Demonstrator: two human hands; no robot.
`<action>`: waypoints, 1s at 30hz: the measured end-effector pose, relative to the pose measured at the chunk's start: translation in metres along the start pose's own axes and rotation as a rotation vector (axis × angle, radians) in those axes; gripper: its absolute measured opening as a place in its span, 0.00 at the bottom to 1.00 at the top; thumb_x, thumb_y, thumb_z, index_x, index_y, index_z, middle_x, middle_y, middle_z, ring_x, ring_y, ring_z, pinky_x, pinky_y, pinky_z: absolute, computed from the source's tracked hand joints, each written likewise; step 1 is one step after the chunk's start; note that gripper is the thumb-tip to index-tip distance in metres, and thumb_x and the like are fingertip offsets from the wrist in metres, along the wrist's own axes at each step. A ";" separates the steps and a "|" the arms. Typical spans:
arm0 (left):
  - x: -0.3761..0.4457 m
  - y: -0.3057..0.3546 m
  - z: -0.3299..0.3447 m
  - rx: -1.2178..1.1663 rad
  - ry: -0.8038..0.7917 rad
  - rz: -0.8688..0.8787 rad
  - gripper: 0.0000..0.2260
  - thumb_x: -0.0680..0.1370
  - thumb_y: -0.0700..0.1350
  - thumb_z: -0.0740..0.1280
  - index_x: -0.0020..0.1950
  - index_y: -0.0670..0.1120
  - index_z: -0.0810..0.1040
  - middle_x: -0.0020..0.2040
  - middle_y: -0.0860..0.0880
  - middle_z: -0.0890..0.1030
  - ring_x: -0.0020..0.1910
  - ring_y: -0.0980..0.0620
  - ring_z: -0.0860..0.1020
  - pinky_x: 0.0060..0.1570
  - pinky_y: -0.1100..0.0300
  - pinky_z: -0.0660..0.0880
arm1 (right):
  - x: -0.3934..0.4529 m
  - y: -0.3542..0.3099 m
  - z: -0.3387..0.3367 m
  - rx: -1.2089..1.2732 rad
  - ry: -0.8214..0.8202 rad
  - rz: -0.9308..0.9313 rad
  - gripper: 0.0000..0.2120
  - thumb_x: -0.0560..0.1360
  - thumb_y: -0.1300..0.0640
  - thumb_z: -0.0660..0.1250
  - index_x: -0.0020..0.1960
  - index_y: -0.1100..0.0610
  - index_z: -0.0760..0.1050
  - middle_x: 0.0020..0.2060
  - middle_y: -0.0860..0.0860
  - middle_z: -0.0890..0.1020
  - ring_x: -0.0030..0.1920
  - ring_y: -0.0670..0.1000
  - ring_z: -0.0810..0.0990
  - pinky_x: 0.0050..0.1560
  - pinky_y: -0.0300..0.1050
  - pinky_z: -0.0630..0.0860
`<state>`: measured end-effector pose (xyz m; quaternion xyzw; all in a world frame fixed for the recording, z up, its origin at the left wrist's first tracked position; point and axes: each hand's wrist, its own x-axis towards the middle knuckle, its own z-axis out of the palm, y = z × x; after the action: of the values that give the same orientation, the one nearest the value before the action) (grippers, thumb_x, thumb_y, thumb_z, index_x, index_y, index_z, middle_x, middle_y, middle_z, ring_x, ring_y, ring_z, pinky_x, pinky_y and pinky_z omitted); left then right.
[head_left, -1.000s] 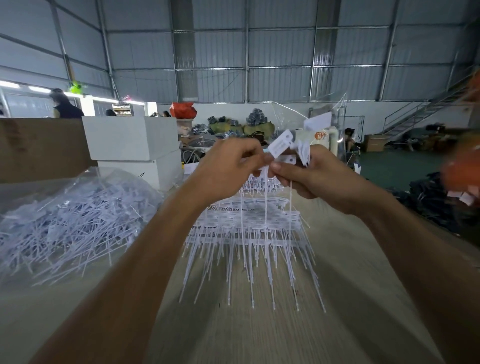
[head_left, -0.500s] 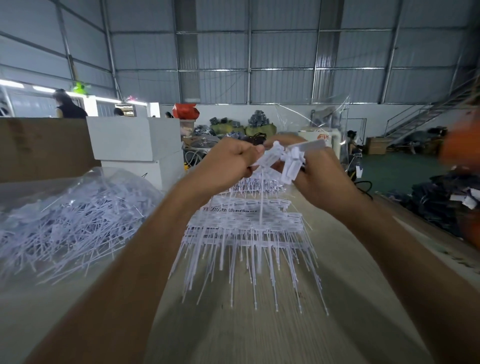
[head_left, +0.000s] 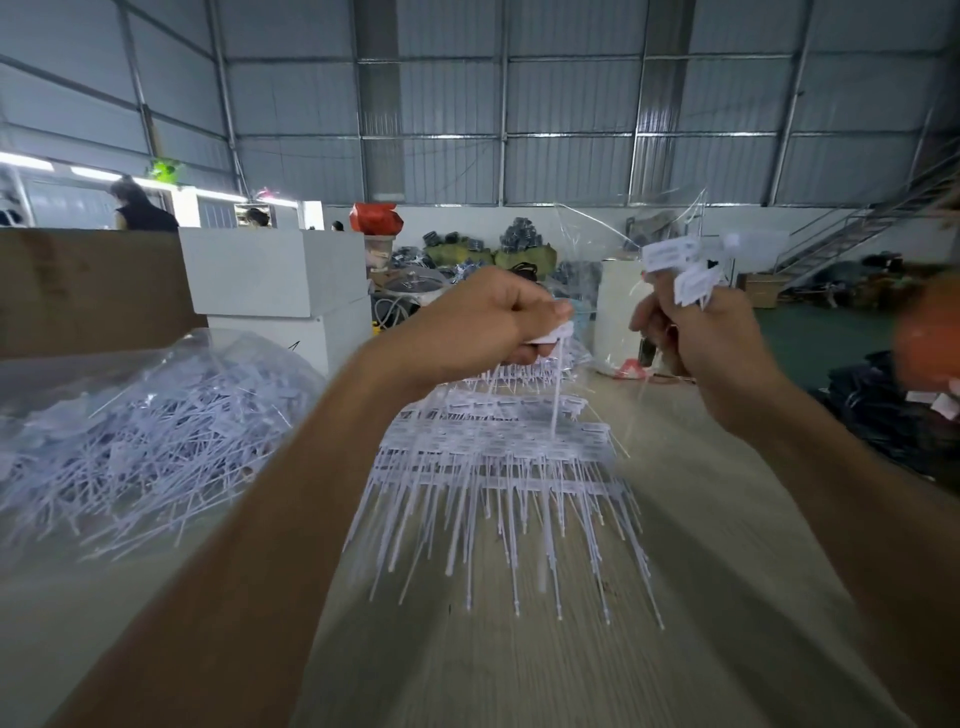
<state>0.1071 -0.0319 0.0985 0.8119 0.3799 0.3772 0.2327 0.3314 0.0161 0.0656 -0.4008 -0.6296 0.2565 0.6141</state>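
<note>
Several seals (head_left: 684, 270) are already gathered as a small bunch in the right hand (head_left: 711, 345), with the fingers clenched round them and the tags up. One more seal (head_left: 556, 387) is pinched by its tag in the left hand (head_left: 488, 322), its tail hanging down over the stacked rows (head_left: 498, 452) laid on the table (head_left: 519, 670). Progress is judged approx. early-to-mid: many rows are left untouched, w/ a big loose pile (head_left: 135, 441) bagged at left. Both hands are held raised above the table, set apart, backs toward the camera, forearms angled inward.
</note>
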 end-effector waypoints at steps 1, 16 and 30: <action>0.001 -0.001 0.001 0.013 0.009 0.005 0.19 0.84 0.47 0.62 0.32 0.46 0.71 0.24 0.60 0.76 0.27 0.65 0.76 0.46 0.66 0.78 | 0.000 0.001 0.002 0.033 -0.031 0.031 0.21 0.85 0.50 0.58 0.37 0.57 0.77 0.26 0.46 0.75 0.25 0.43 0.67 0.26 0.37 0.61; 0.000 -0.009 0.003 0.064 0.082 -0.008 0.16 0.85 0.46 0.60 0.40 0.41 0.71 0.31 0.46 0.68 0.25 0.60 0.70 0.33 0.75 0.71 | -0.006 0.001 0.016 0.237 -0.208 0.036 0.11 0.81 0.53 0.66 0.53 0.59 0.82 0.27 0.47 0.60 0.27 0.46 0.56 0.24 0.37 0.59; 0.003 -0.016 0.003 0.102 0.180 0.016 0.11 0.79 0.43 0.71 0.55 0.46 0.71 0.41 0.47 0.86 0.38 0.48 0.84 0.41 0.49 0.81 | -0.017 -0.023 0.038 -0.270 -0.305 -0.227 0.12 0.79 0.48 0.69 0.37 0.44 0.79 0.26 0.43 0.76 0.26 0.41 0.67 0.29 0.35 0.64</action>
<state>0.1040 -0.0201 0.0878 0.7886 0.4116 0.4306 0.1529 0.2882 -0.0041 0.0706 -0.3625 -0.7848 0.1570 0.4776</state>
